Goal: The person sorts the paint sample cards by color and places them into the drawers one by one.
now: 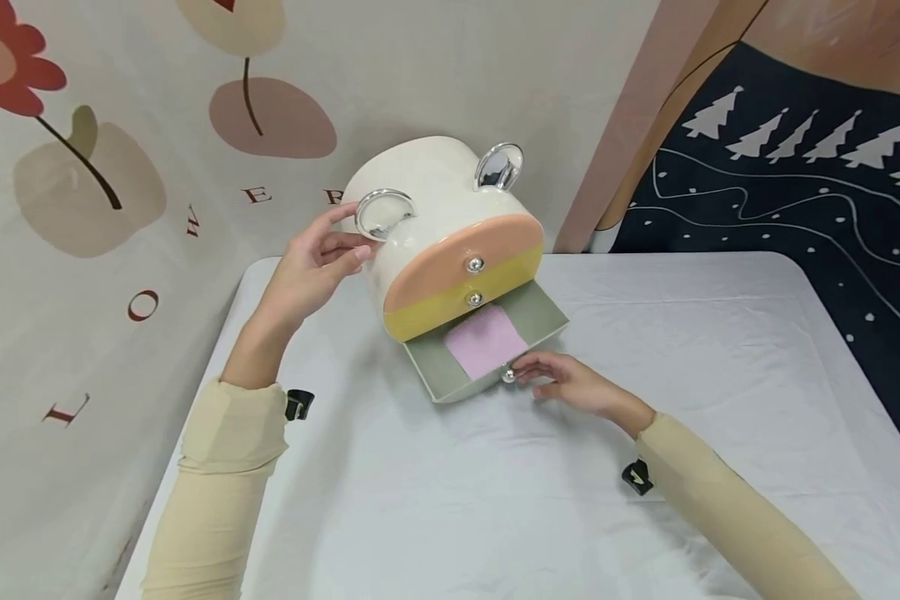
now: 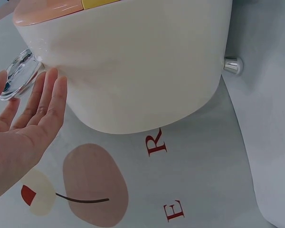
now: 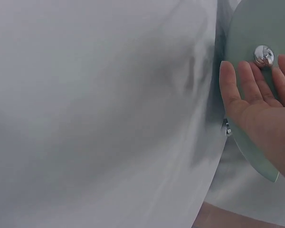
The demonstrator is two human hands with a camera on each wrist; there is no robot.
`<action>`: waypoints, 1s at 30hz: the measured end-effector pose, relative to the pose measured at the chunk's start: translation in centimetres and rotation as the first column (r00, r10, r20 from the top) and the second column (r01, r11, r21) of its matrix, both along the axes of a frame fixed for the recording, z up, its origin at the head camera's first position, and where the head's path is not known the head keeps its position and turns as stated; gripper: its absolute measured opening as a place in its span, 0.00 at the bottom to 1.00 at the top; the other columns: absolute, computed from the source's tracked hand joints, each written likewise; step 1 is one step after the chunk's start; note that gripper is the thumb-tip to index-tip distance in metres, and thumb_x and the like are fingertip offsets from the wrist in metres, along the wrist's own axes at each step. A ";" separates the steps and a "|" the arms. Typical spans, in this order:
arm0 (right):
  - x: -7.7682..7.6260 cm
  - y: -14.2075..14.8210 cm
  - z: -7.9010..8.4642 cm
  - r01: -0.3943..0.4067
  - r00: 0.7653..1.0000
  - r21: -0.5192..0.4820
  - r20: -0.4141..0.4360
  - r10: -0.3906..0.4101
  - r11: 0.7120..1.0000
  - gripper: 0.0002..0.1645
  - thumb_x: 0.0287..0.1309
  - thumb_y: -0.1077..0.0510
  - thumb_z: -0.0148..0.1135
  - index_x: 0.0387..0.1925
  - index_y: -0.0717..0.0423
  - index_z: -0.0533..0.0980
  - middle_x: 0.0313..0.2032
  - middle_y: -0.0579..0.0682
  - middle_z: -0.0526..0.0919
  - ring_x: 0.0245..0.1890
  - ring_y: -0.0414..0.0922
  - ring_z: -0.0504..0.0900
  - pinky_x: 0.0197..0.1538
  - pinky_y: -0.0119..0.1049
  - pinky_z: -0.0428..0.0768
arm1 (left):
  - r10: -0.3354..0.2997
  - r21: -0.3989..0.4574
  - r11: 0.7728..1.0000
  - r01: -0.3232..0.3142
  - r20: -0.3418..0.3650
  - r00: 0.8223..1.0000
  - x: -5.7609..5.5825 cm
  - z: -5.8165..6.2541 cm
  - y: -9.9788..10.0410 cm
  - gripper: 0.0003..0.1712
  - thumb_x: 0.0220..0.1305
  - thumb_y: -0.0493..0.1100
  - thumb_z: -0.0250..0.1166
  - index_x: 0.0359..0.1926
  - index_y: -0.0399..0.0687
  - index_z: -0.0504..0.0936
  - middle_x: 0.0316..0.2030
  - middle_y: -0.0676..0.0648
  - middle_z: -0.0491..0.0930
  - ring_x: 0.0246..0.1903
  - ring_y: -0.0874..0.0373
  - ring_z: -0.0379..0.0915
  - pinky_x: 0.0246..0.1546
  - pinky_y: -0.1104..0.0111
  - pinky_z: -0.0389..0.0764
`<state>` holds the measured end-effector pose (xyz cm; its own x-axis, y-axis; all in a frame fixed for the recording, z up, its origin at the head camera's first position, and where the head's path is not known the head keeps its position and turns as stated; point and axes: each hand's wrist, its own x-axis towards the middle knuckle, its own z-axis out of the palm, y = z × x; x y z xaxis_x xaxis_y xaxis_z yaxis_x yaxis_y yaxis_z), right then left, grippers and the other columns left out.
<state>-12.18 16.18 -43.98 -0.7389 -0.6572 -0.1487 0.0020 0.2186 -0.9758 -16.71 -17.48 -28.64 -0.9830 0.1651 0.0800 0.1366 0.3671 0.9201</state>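
A small cream drawer cabinet (image 1: 427, 179) with silver ear-shaped pieces stands on the table. Its peach and yellow drawers are closed. The green bottom drawer (image 1: 427, 367) is pulled out, and a flat pink rectangular piece (image 1: 486, 340) lies inside. My left hand (image 1: 311, 271) is at the cabinet's left side, by the near silver ear (image 1: 384, 215); its fingers look fairly straight in the left wrist view. At the drawer front, my right hand (image 1: 570, 382) has its fingertips beside the silver knob (image 3: 264, 56), thumb apart; whether they touch it I cannot tell.
A white cloth covers the table (image 1: 435, 500). Behind the cabinet hangs a printed backdrop (image 1: 412, 67) with flowers and letters. On the right, a dark panel (image 1: 757, 200) shows white trees. A silver foot (image 2: 233, 65) shows under the cabinet.
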 end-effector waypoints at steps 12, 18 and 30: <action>-3.7 -3.3 0.4 0.098 0.995 0.076 -0.039 -0.095 0.992 0.30 0.51 0.77 0.47 0.58 0.67 0.64 0.57 0.62 0.68 0.59 0.57 0.65 0.59 0.50 0.67 | -0.003 -0.016 1.000 0.003 0.003 1.000 0.1 0.0 0.1 0.31 0.63 0.36 0.58 0.66 0.51 0.60 0.49 0.37 0.75 0.45 0.60 0.74 0.47 0.67 0.76; -5.1 -4.7 0.4 0.112 0.993 0.124 -0.061 -0.105 0.986 0.30 0.51 0.76 0.47 0.59 0.66 0.64 0.58 0.60 0.66 0.61 0.56 0.62 0.63 0.52 0.60 | -0.004 -0.012 1.000 0.005 0.003 1.000 0.2 0.0 0.0 0.31 0.63 0.36 0.58 0.66 0.51 0.60 0.48 0.36 0.75 0.44 0.60 0.74 0.47 0.68 0.76; -6.0 -4.8 0.8 0.138 0.988 0.051 0.067 -0.142 0.989 0.28 0.55 0.73 0.49 0.60 0.67 0.62 0.58 0.62 0.66 0.57 0.60 0.64 0.54 0.53 0.71 | -0.018 0.023 1.000 0.018 0.020 1.000 0.1 -0.2 0.1 0.32 0.63 0.36 0.58 0.67 0.51 0.59 0.48 0.38 0.76 0.44 0.61 0.74 0.47 0.68 0.76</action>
